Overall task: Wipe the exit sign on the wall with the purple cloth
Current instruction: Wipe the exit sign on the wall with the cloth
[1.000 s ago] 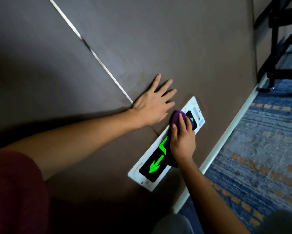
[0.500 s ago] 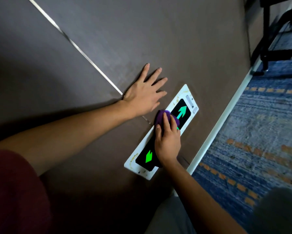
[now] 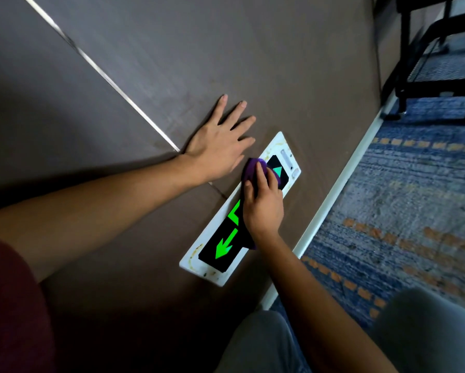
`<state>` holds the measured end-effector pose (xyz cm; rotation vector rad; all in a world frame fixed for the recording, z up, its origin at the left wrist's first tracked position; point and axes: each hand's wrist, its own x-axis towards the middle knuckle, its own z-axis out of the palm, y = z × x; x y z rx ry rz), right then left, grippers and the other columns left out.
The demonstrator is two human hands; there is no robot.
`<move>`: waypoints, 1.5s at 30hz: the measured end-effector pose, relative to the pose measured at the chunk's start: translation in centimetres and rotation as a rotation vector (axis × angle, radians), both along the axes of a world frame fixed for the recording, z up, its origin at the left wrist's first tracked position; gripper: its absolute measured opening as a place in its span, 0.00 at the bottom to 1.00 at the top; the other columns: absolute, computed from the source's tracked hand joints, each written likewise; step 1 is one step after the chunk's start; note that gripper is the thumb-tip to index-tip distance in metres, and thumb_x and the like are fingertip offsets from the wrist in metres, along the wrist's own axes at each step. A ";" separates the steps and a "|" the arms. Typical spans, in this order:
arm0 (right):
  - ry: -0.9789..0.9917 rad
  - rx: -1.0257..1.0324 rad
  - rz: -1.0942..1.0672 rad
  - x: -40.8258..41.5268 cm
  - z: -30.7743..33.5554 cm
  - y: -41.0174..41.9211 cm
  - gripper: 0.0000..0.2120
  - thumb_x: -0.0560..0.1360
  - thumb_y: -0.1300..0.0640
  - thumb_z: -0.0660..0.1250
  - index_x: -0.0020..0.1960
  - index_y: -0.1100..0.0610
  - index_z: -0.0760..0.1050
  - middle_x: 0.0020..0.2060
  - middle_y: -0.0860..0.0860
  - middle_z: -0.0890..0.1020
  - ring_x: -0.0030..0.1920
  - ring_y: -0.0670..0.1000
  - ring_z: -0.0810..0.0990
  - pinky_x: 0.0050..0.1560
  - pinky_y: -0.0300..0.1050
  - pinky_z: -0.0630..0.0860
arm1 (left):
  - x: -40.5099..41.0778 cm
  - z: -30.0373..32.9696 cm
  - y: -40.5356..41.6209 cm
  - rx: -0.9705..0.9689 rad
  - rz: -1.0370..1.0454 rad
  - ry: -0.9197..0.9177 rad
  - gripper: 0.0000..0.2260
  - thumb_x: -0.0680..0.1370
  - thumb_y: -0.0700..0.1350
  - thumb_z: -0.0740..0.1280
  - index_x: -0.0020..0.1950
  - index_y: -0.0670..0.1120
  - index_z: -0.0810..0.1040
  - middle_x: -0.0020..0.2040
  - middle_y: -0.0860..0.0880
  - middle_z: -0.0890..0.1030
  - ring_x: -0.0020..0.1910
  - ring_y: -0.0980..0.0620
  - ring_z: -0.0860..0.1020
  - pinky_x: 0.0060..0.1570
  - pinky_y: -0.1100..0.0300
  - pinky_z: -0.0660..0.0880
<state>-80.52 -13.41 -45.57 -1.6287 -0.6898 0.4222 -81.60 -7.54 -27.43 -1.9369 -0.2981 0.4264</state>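
R hand w/ purple cloth has slid back up the exit sign toward its far end vs 0.5 s ago; fingers curled on the cloth. L hand flat on wall, fingers apart. Wiping's mid-stroke; frame stains remain.

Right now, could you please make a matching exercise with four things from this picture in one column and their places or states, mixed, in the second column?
1. left hand
2. right hand
3. purple cloth
4. white-framed exit sign with green arrows

A. mounted low on the brown wall
B. flat on the wall, fingers spread
C. pressed against the sign under fingers
D. holding the cloth

Pairs: 1-B, 2-D, 3-C, 4-A
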 end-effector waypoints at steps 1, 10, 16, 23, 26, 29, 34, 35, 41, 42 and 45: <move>-0.007 0.009 -0.002 -0.8 -0.2 -0.3 0.25 0.82 0.44 0.57 0.78 0.40 0.60 0.77 0.44 0.65 0.66 0.58 0.72 0.56 0.52 0.75 | 0.1 -0.1 0.1 -0.001 -0.003 -0.005 0.24 0.84 0.58 0.52 0.80 0.53 0.64 0.84 0.44 0.54 0.83 0.36 0.47 0.76 0.30 0.46; -0.018 0.043 -0.048 0.6 -0.5 0.8 0.24 0.82 0.45 0.58 0.77 0.40 0.62 0.77 0.45 0.66 0.67 0.56 0.70 0.55 0.49 0.73 | 0.1 -0.3 0.8 0.020 -0.047 -0.010 0.25 0.84 0.58 0.52 0.80 0.52 0.64 0.83 0.43 0.55 0.82 0.36 0.49 0.76 0.30 0.47; 0.026 0.003 -0.055 5.6 0.0 3.1 0.24 0.82 0.46 0.57 0.78 0.40 0.63 0.77 0.45 0.65 0.71 0.58 0.68 0.61 0.53 0.73 | 0.1 -0.7 1.1 0.033 -0.048 -0.010 0.26 0.84 0.59 0.54 0.81 0.51 0.64 0.83 0.42 0.55 0.82 0.36 0.49 0.76 0.30 0.48; 0.002 -0.025 -0.068 4.4 0.7 2.7 0.24 0.83 0.46 0.57 0.78 0.41 0.61 0.77 0.45 0.65 0.69 0.60 0.70 0.57 0.52 0.73 | 0.3 -0.3 0.8 0.037 -0.020 0.012 0.30 0.83 0.63 0.54 0.82 0.50 0.60 0.84 0.41 0.53 0.82 0.33 0.47 0.77 0.31 0.48; 0.000 -0.003 -0.074 2.2 -0.3 1.9 0.24 0.83 0.46 0.57 0.78 0.40 0.62 0.77 0.45 0.66 0.67 0.58 0.70 0.55 0.51 0.74 | 0.9 1.2 0.9 0.079 0.017 -0.013 0.40 0.77 0.73 0.55 0.83 0.52 0.55 0.84 0.42 0.50 0.82 0.32 0.44 0.77 0.31 0.45; 0.016 0.008 -0.080 1.6 -1.1 1.7 0.24 0.82 0.46 0.57 0.78 0.40 0.62 0.76 0.45 0.67 0.66 0.58 0.71 0.55 0.50 0.74 | 1.6 2.3 1.1 0.137 0.057 -0.039 0.51 0.71 0.80 0.53 0.84 0.50 0.47 0.84 0.40 0.47 0.81 0.32 0.43 0.78 0.32 0.44; -0.031 0.012 -0.083 3.0 -1.2 2.1 0.23 0.82 0.46 0.58 0.77 0.40 0.63 0.76 0.45 0.67 0.66 0.58 0.71 0.55 0.48 0.73 | 1.7 2.3 1.1 0.123 0.062 -0.034 0.51 0.71 0.80 0.53 0.84 0.49 0.48 0.84 0.39 0.45 0.82 0.33 0.42 0.78 0.33 0.44; -0.033 0.013 -0.081 3.4 -1.2 2.4 0.23 0.82 0.47 0.58 0.77 0.40 0.63 0.76 0.45 0.67 0.66 0.58 0.70 0.55 0.48 0.72 | 1.7 2.3 1.1 0.129 0.068 -0.030 0.51 0.71 0.80 0.53 0.84 0.49 0.48 0.84 0.39 0.45 0.82 0.33 0.42 0.78 0.33 0.44; 0.000 -0.017 -0.125 6.5 -0.1 4.7 0.23 0.83 0.46 0.56 0.77 0.38 0.62 0.77 0.43 0.65 0.67 0.60 0.70 0.55 0.48 0.70 | 1.9 2.3 1.3 0.130 0.051 -0.027 0.51 0.72 0.78 0.54 0.84 0.48 0.46 0.84 0.38 0.45 0.81 0.32 0.41 0.78 0.34 0.43; 0.002 -0.021 -0.128 6.9 0.0 4.9 0.23 0.83 0.45 0.56 0.77 0.38 0.61 0.77 0.43 0.65 0.67 0.60 0.70 0.56 0.49 0.70 | 1.9 2.2 1.3 0.132 0.045 -0.028 0.50 0.72 0.78 0.54 0.84 0.48 0.46 0.84 0.38 0.45 0.81 0.32 0.41 0.78 0.33 0.43; 0.022 -0.028 -0.129 7.2 -0.1 5.1 0.23 0.83 0.40 0.54 0.77 0.37 0.61 0.78 0.43 0.64 0.68 0.60 0.69 0.60 0.51 0.71 | 1.9 2.1 1.5 0.133 0.025 -0.032 0.48 0.73 0.78 0.53 0.84 0.50 0.47 0.83 0.37 0.44 0.81 0.32 0.41 0.78 0.33 0.43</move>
